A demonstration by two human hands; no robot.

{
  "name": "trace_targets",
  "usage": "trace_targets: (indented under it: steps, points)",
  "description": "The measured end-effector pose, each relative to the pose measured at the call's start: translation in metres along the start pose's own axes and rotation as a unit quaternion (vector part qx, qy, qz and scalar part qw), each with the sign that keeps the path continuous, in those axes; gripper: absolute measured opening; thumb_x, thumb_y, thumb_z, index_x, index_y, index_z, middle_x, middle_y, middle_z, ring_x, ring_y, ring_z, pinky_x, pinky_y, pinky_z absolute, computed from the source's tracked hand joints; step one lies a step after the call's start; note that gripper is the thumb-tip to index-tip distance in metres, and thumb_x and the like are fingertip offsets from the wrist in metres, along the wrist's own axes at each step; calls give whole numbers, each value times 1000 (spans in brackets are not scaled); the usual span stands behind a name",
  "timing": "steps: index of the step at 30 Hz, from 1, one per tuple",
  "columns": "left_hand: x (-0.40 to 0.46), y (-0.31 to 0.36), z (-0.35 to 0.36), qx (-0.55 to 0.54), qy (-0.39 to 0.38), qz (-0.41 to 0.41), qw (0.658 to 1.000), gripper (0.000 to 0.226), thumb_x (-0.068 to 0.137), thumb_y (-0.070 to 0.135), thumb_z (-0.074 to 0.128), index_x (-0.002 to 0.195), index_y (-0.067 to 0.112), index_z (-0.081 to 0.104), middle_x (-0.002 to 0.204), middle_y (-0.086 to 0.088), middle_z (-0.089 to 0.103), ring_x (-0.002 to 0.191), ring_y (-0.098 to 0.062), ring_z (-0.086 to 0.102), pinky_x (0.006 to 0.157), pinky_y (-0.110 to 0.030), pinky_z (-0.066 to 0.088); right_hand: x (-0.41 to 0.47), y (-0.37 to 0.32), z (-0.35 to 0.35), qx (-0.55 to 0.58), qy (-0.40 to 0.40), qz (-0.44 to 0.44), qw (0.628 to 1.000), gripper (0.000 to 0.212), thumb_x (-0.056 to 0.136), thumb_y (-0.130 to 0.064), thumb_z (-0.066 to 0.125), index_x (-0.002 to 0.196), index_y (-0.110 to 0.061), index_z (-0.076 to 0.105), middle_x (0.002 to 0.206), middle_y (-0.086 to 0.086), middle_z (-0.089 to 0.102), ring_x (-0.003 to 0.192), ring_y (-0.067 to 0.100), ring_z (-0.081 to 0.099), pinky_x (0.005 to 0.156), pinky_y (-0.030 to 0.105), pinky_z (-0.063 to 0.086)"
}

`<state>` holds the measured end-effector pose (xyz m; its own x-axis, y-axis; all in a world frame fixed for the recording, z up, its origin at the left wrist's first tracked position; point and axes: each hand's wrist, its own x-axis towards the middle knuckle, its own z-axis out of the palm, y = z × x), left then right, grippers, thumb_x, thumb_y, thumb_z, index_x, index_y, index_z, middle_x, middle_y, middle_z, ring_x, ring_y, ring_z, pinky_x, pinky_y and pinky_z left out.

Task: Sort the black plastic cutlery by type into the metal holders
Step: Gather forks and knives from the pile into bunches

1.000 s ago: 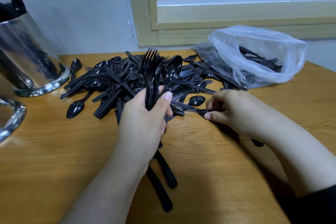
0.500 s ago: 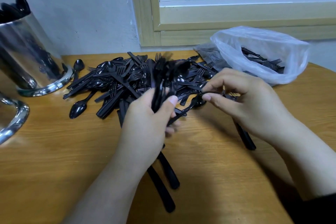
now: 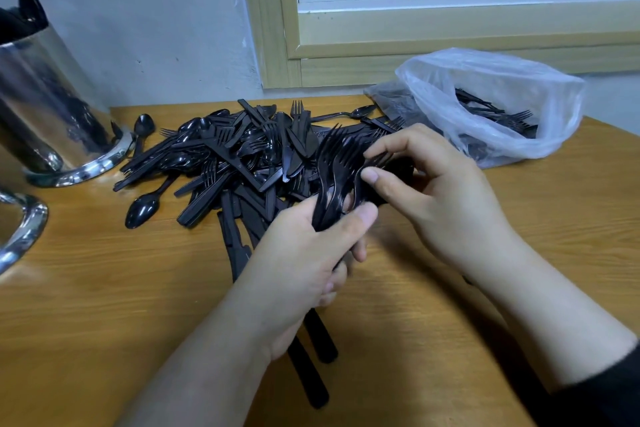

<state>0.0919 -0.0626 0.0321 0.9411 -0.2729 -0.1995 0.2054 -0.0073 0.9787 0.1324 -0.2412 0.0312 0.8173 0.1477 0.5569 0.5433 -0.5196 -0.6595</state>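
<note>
Item one, centre of frame: my left hand (image 3: 298,263) grips a bundle of forks (image 3: 334,166), fingers curled round the handles, tines fanned up and to the right; handle ends (image 3: 313,357) stick out below the wrist. Item two, right of centre: my right hand (image 3: 440,191), thumb and fingertips pinched on one more fork, now brought against the bundle; a second ago it was low on the table (image 3: 104,288) picking from the edge of the heap, so I read this as one fork added to the set. Item three, centre to upper left: the loose pile of cutlery (image 3: 225,163), mixed spoons, forks and knives, still large. Item four, upper right: a plastic bag (image 3: 502,94) with more pieces inside. Item five, left edge: a metal holder (image 3: 45,107), already holding some black pieces, and a second holder's rim (image 3: 24,229) below it. Sorting looks far from finished; the bundle has yet to reach a holder.
</note>
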Motion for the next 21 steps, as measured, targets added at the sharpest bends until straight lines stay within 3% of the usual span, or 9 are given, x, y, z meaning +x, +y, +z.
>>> trace_targets:
  steps: [5,11,14,16,18,21]
  points:
    - [2,-3,-1,2,51,24,998,17,102,35,60,104,19,66,81,-8,73,44,-13,35,38,-19,28,1,1,0,-4,19,30,999,17,89,-21,76,105,-21,71,92,-6,63,91,4,59,81,8,39]
    - [6,-5,-7,-8,136,60,989,18,103,30,58,93,18,66,78,-7,72,43,-12,37,39,-21,28,3,13,-2,-18,55,114,992,10,99,-26,62,99,-26,72,89,-13,71,84,-3,62,74,9,42]
    - [10,-5,-11,-25,166,68,983,16,102,30,61,95,16,64,76,-4,71,44,-12,37,39,-21,27,5,27,-6,-74,22,137,988,9,98,-30,62,99,-29,71,88,-16,67,82,-5,57,72,3,36]
    - [10,-5,-10,-24,172,69,982,16,102,30,61,96,16,65,77,-4,72,44,-13,37,39,-21,27,5,33,-6,-139,-36,123,982,12,96,-29,65,106,-27,71,99,-15,65,88,-1,55,78,3,33]
    - [10,-6,-9,-25,171,71,982,16,102,30,61,96,15,65,76,-3,71,43,-12,37,39,-21,27,4,37,-2,-194,-102,86,972,22,94,-25,68,116,-22,71,111,-7,64,103,9,58,89,13,37]
    - [11,-6,-8,-30,173,72,982,16,103,29,60,96,15,64,75,-3,71,43,-12,36,39,-22,27,3,39,3,-233,-180,63,954,33,92,-23,68,125,-24,67,120,-5,61,113,23,56,99,41,46]
